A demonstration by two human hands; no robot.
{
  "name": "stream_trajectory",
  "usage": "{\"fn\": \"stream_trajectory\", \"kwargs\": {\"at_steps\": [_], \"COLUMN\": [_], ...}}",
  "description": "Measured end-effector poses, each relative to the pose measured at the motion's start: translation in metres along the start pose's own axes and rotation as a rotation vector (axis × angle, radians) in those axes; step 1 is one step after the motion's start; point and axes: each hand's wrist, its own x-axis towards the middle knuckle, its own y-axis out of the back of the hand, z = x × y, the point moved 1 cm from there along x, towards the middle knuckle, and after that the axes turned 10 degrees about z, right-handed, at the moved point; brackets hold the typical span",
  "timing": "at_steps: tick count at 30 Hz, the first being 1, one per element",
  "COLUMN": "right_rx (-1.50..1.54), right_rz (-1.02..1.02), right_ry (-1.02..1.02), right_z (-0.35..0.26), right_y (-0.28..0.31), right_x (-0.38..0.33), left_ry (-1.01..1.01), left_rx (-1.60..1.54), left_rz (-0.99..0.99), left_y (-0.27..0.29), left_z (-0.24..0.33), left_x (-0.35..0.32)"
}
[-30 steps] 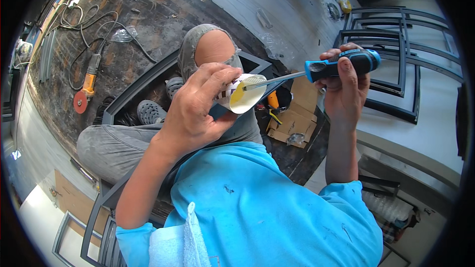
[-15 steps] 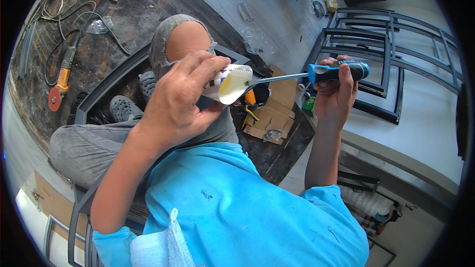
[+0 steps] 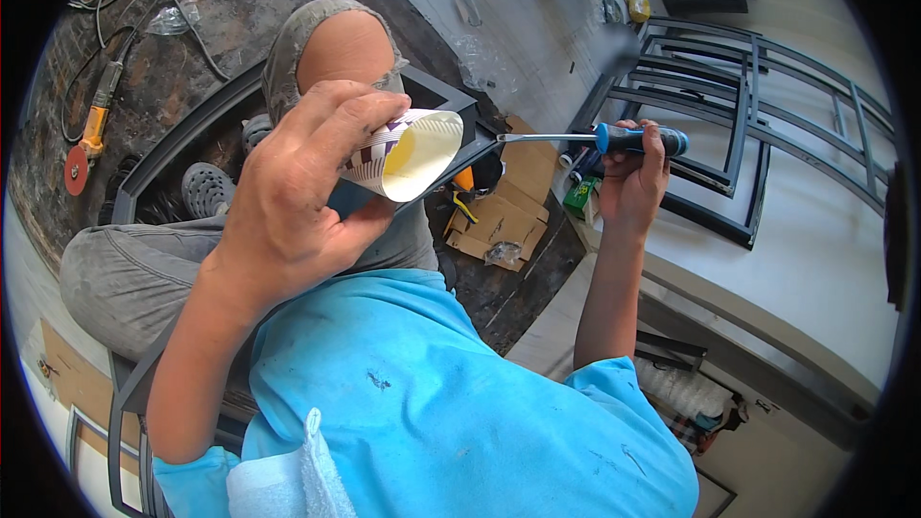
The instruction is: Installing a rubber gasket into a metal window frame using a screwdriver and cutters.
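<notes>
Well, held one paper cup (image 3: 374, 161) in the left hand (image 3: 288, 173), with thumb below and fingers over the top, in front of the one bare knee (image 3: 343, 48). Turned its opening to the right and showed one yellow patch (image 3: 400, 149) inside; could not tell its makeup. Gripped one screwdriver (image 3: 619, 140) in the right hand (image 3: 628, 177), with thumb and fingers closed on its blue-and-black handle. Pointed its single steel shaft leftward, with the tip near the cup's rim but apart from it.

Counted two grey clogs (image 3: 206, 190) by the legs, one mostly hidden. Saw one grinder (image 3: 96, 125) with one red disc on the dark floor (image 3: 240, 14) at left. Noted one piece of cardboard (image 3: 523, 216) past the knee, one yellow-handled tool (image 3: 464, 208) at its left edge, and one green box (image 3: 580, 197) near the right wrist. Found several dark metal frames (image 3: 740, 129) at right, too overlapped for an exact count.
</notes>
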Motion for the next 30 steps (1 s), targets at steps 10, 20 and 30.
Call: {"fn": "stream_trajectory", "kwargs": {"at_steps": [10,20,30], "right_rx": [0.079,0.014,0.004], "right_rz": [-0.174,-0.756,-0.824], "right_ry": [-0.097,-0.1,-0.181], "right_z": [0.003,-0.02,-0.017], "right_y": [0.001,-0.061,-0.058], "right_x": [0.021,0.067,0.058], "left_ry": [0.0,0.089,0.109], "left_rx": [0.08,0.188,0.156], "left_rz": [0.02,0.098,0.138], "left_y": [0.028,0.061,0.064], "left_z": [0.0,-0.002,-0.003], "left_x": [-0.019,-0.052,-0.067]}}
